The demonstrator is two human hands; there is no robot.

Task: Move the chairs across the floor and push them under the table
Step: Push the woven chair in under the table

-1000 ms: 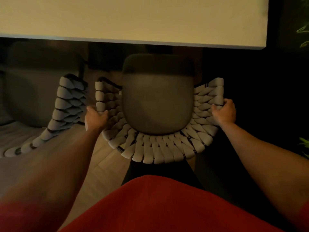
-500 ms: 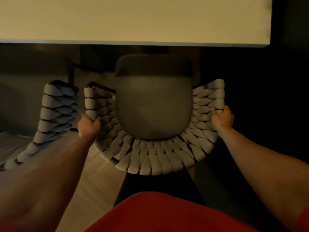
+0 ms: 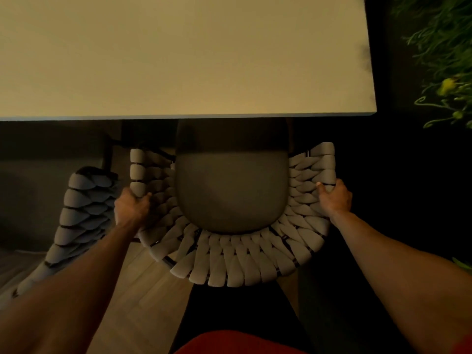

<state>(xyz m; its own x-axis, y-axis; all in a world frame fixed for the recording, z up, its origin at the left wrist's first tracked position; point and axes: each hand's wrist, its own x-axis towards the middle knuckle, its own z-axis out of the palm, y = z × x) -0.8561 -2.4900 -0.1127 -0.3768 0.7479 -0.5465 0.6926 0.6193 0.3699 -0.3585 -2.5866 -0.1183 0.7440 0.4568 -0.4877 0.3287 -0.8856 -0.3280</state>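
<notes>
Head view: the chair stands in the middle of the frame, the front of its seat in shadow under the near edge of the table, its woven back curving toward the bottom of the frame. The left hand grips the woven rim on the left side and the right hand grips it on the right, fingers curled round the weave.

The table lies straight up-frame from both grips, and the chair's front-to-back line runs square to that edge. The hands sit about level, so an even push should do. A second chair stands just beside the left hand; drifting left could knock it.
</notes>
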